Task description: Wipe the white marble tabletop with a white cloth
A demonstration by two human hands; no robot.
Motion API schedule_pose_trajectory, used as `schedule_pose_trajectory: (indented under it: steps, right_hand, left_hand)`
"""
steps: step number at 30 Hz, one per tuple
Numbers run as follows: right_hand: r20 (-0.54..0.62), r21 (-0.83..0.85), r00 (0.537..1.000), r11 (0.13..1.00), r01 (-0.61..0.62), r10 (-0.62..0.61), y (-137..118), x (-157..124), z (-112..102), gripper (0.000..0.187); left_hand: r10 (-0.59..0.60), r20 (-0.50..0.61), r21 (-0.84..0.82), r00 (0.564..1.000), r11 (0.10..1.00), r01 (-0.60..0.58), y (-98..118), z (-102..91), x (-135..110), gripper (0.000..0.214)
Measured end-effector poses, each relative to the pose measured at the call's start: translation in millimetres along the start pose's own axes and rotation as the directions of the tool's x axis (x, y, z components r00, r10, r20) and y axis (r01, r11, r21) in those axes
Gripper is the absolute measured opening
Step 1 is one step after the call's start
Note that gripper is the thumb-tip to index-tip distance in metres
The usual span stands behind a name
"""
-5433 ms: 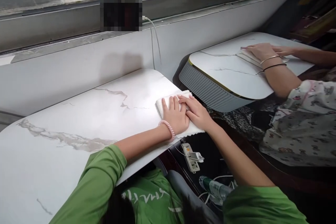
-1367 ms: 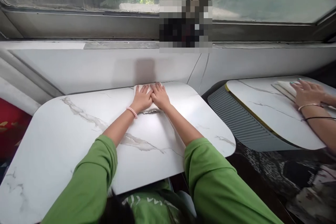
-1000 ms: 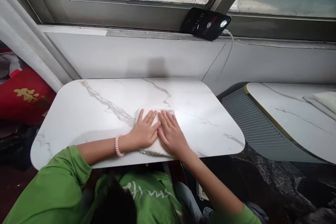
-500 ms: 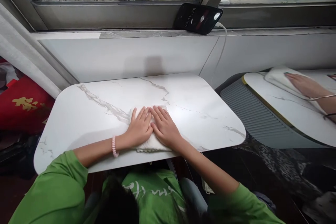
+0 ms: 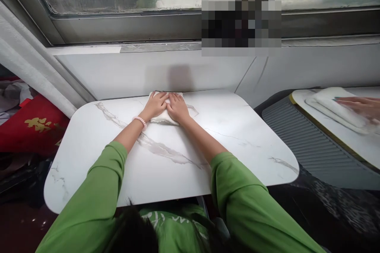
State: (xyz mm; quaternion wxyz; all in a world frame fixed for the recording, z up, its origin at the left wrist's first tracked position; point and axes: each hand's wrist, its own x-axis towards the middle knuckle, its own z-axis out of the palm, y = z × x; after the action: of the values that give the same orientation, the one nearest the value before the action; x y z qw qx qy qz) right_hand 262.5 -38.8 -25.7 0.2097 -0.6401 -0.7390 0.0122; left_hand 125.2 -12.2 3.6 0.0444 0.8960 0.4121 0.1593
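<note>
A folded white cloth [image 5: 165, 118] lies at the far edge of a white marbled tabletop [image 5: 166, 180]. My left hand [image 5: 155, 105] rests flat on the left part of the cloth, fingers stretched out; a pink beaded bracelet circles that wrist. Beside it, my right hand [image 5: 177, 107] presses flat on the cloth's right part with its fingers extended. The thumbs lie close together. Both arms reach forward over the table, and the hands cover much of the cloth.
At the right, another person's hand [image 5: 360, 106] lies on a white cloth [image 5: 329, 101] on a second table with a ribbed grey side [image 5: 314, 138]. A red bag [image 5: 35, 126] and a pale curtain [image 5: 32, 43] are at the left. A window sill [image 5: 163, 47] runs behind.
Both my hands have slid forward with the cloth, from near the table's front edge to its far edge. The other person's hand and cloth have also shifted. The sill's phone area is now pixelated.
</note>
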Motion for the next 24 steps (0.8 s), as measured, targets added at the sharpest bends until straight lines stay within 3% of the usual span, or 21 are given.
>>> schedule_pose_trajectory:
  steps: [5,11,15,19,24]
  right_hand:
    - [-0.058,0.008,0.998,1.000,0.010,-0.010,9,18,10,0.055]
    - [0.010,-0.016,0.995,0.995,0.103,-0.103,3,1,3,0.055]
    - [0.029,-0.042,0.989,0.989,0.145,-0.144,-20,-49,-6,0.055]
    - [0.036,-0.061,0.984,0.983,0.174,-0.172,-53,-122,-22,0.058]
    - [0.077,-0.029,0.966,0.968,0.251,-0.248,-88,-191,-43,0.059]
  left_hand:
    - [-0.021,-0.001,0.040,1.000,0.999,0.021,-6,3.8,12,0.047]
    - [-0.169,-0.011,0.115,0.985,0.979,0.170,15,6.8,-17,0.048]
    - [-0.152,-0.002,0.116,0.988,0.982,0.151,34,-0.8,-64,0.047]
    - [-0.055,0.034,0.098,0.998,0.994,0.052,59,-15.6,-129,0.049]
    - [-0.055,0.086,0.103,0.995,0.994,0.046,94,-33.3,-200,0.052]
